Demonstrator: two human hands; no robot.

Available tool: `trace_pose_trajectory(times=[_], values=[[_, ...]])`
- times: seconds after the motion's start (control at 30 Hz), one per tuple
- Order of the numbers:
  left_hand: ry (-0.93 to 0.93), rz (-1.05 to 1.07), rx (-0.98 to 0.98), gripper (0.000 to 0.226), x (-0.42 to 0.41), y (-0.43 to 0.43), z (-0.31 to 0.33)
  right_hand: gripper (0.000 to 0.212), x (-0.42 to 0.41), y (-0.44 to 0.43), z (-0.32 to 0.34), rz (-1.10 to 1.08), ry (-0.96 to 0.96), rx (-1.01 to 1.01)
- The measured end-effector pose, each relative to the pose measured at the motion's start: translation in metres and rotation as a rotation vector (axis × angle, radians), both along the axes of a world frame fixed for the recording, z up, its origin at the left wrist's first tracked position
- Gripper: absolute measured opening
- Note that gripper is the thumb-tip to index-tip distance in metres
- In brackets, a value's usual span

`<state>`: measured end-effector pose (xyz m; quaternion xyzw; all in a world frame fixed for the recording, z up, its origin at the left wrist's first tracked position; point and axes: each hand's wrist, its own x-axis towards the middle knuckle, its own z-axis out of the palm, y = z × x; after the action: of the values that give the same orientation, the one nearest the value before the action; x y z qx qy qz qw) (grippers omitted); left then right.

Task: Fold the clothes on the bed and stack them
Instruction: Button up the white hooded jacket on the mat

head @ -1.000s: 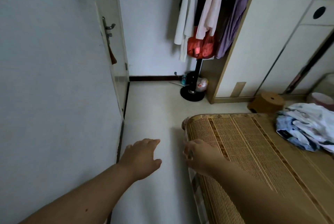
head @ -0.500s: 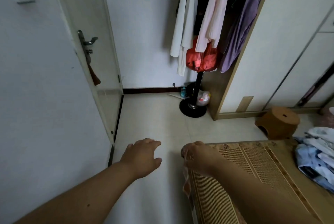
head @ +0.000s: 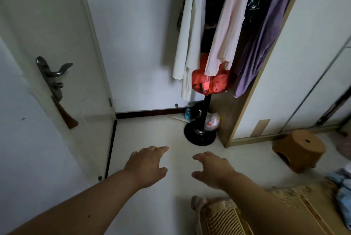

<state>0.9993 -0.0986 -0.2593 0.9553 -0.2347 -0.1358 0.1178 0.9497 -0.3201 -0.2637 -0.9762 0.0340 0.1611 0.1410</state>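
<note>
Left hand (head: 147,167): fingers relaxed and spread, holding nothing, over the floor beyond the bed (head: 284,214) corner.
Right hand (head: 212,171): likewise loose and empty, just past the bed's edge.
Clothes (head: 341,193): seemingly crumpled, on the bed's right side.

I see a white door (head: 62,31) at ten o'clock, a coat stand (head: 206,113) at twelve, a brown stool (head: 302,149) at three.

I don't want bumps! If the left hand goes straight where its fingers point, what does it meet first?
Probably the clothes stand's black base, past bare floor. Depth is unclear, so the left hand might pass above it.
</note>
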Motion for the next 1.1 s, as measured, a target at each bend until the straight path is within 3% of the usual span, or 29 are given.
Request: trace_pose_trajectory(times=[0.17,0.43,0.9,1.1], values=[[-0.003,-0.085,0.046,0.07,0.11,-0.008,0.011,0.06,0.089,-0.004,0.002,-0.108,0.0,0.014],[0.029,-0.263,-0.025,0.071,0.214,-0.081,0.011,0.06,0.155,-0.044,-0.009,-0.222,0.025,-0.052],[0.001,-0.589,-0.054,0.068,0.338,-0.334,0.011,0.06,0.26,-0.261,-0.02,-0.478,0.011,-0.063],[0.008,-0.773,-0.064,0.067,0.349,-0.445,0.01,0.058,0.251,-0.34,-0.011,-0.672,-0.024,-0.036]])
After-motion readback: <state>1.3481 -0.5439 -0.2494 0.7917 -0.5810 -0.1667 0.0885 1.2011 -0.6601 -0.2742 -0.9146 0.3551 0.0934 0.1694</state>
